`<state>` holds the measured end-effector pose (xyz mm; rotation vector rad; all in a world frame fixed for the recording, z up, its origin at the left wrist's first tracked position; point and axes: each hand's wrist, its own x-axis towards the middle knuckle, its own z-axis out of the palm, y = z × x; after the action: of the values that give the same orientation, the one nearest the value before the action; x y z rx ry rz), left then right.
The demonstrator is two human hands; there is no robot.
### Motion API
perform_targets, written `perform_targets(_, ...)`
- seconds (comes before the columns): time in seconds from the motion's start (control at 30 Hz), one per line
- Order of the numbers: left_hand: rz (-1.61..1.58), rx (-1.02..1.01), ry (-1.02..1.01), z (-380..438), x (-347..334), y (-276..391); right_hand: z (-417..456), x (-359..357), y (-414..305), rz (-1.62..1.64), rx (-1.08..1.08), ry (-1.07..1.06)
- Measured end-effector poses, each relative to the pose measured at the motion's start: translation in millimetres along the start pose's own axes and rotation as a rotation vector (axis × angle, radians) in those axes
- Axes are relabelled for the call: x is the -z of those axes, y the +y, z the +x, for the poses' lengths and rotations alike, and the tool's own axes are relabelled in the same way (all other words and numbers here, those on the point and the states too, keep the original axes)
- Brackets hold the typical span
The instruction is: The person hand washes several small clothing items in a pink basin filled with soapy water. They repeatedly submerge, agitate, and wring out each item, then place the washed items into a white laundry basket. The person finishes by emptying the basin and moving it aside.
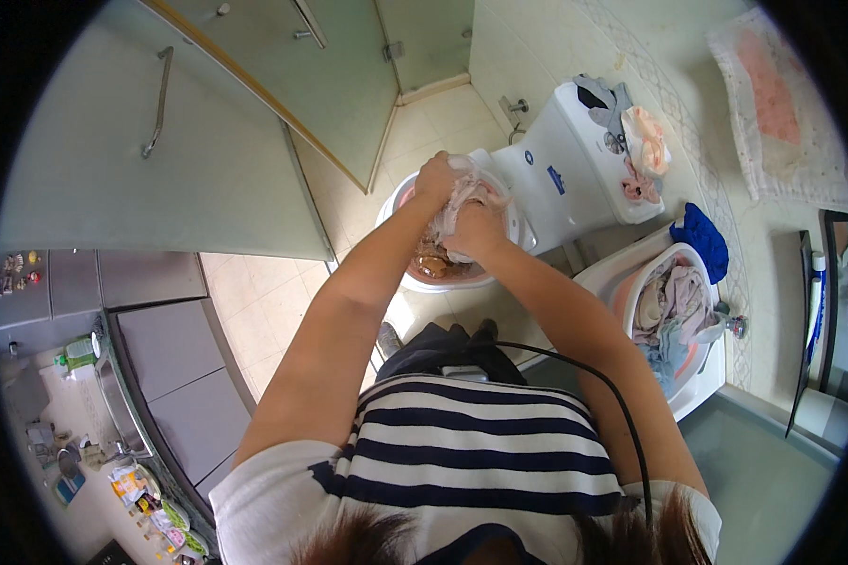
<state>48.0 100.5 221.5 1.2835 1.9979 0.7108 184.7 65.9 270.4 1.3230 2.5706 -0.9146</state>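
Observation:
My left hand [438, 178] grips one end of a wet, pale, sheer garment [466, 194] over a round white-and-pink basin [401, 272]. Closed on the garment's lower part is my right hand [477, 229]. Water and a brownish-gold item [432, 266] lie in the basin below my hands. The basin stands at the front of the white toilet [551, 183]; what bears it is hidden.
Small clothes [646, 141] lie on the toilet tank. At the right, a washbasin [707, 395] holds a tub of laundry [678, 296], with blue cloth [703, 244] behind it. A glass door [205, 141] stands at the left.

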Motion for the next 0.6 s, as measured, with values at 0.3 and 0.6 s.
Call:
perform_targets(0.3, -1.023, 0.041, -0.443, -6.9, 96.5, 2.2, -12.9, 35.6, 28.3, 1.969, -0.245, -0.292)
perform_targets(0.6, -1.635, 0.241, -0.245, -77.8, -9.4, -15.9, -45.2, 49.5, -21.1, 2.426, -0.075, -0.188)
